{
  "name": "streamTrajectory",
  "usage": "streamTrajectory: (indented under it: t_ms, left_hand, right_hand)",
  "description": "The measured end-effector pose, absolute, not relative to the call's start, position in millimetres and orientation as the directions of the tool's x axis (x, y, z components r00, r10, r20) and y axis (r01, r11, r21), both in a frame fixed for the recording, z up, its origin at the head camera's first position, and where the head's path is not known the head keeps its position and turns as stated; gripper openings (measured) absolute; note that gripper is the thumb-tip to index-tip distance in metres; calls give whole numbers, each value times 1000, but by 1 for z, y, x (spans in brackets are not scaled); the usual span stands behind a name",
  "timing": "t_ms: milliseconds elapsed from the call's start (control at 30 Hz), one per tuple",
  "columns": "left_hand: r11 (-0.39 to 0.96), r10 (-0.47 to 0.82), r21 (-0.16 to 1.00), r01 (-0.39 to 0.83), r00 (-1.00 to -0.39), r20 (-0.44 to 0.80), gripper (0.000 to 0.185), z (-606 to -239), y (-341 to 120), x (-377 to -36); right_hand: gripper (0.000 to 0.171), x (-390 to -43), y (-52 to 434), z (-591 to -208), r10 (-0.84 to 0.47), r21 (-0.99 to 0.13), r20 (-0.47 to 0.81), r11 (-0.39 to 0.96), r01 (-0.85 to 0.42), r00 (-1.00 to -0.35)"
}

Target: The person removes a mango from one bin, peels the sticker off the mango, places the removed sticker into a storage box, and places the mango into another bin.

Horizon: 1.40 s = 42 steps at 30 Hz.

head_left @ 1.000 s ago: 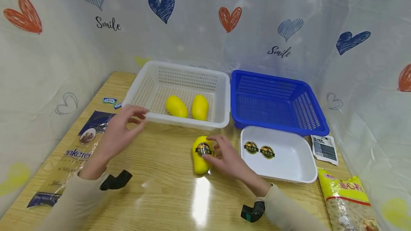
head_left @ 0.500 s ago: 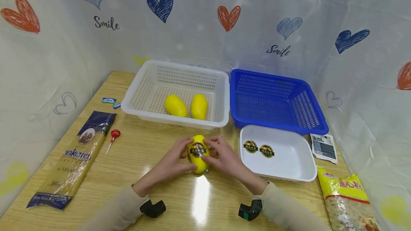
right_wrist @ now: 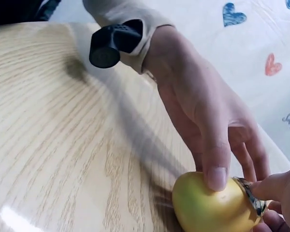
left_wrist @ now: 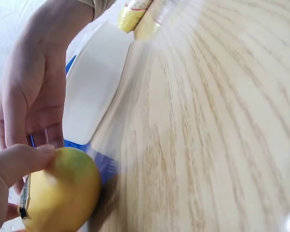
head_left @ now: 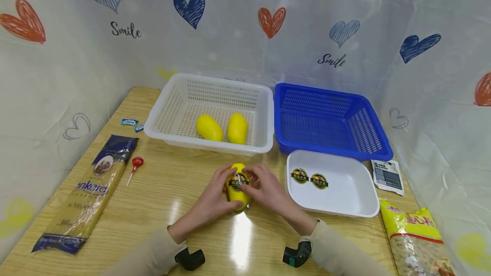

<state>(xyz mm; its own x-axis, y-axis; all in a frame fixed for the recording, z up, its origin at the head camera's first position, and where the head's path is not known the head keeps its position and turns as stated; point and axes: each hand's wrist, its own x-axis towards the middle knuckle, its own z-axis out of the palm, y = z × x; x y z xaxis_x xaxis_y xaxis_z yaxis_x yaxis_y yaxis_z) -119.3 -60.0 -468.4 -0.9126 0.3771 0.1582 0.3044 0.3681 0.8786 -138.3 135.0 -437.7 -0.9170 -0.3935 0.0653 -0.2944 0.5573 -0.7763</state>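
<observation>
A yellow mango (head_left: 237,198) stands at the middle of the table, lying lengthwise toward me. On its upper face is a dark round sticker (head_left: 238,179) with a banner across it. My left hand (head_left: 212,194) grips the fruit from the left, thumb at the near end and fingers at the far side. From the right, my right hand (head_left: 270,188) holds it with curled fingers, its thumb lying on the sticker. The left wrist view shows the greenish end of the mango (left_wrist: 63,193); the right wrist view shows my right thumb (right_wrist: 275,186) at the sticker's edge.
Behind stands a white basket (head_left: 215,143) with two mangoes (head_left: 237,128), beside a blue basket (head_left: 333,153). A white tray (head_left: 345,191) bearing two stickers is at right, near a yellow bag (head_left: 414,233). Left lie a pasta pack (head_left: 90,195) and a lollipop (head_left: 137,162).
My left hand has come from beside the white basket, rightward and nearer, and taken hold of the mango. The right hand stays on it. The mango's near end has shifted slightly.
</observation>
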Motion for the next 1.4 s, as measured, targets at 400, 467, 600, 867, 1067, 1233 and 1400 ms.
streamTrajectory:
  t_ms: [400,467,600,867,1067,1233,1400]
  left_hand:
    - [393,343,877,277,-929,139,78,-469,-60,-114]
    - [387,336,884,262,-933,130,77,-469,-58,-114]
    - [395,316,890,226,-943,100,77,-465,-56,-113]
    - [381,292,909,168,-955,54,78,-463,-60,-114]
    - [384,316,906,178,-947,52,78,-464,-61,-115]
    - [391,318,902,183,-946,54,79,-463,-62,-115]
    - [412,332,889,198,-942,55,79,-463,-64,-114]
  right_hand:
    - [28,-138,132,-439,-341,-916,-107,400,-41,-934]
    - [29,-137,132,-436,-343,-922,-95,384,-47,-935]
    - [26,-133,131,-420,-379,-892,32,406,-197,-925]
    - [26,-134,164,-369,-277,-901,88,387,-195,-957]
    - [30,-146,230,-373,-195,-876,-13,475,-83,-981]
    - [30,-152,299,-390,-128,-856,-57,517,-18,-990]
    - [24,-151,353,-406,-107,-764,-164,643,58,-981]
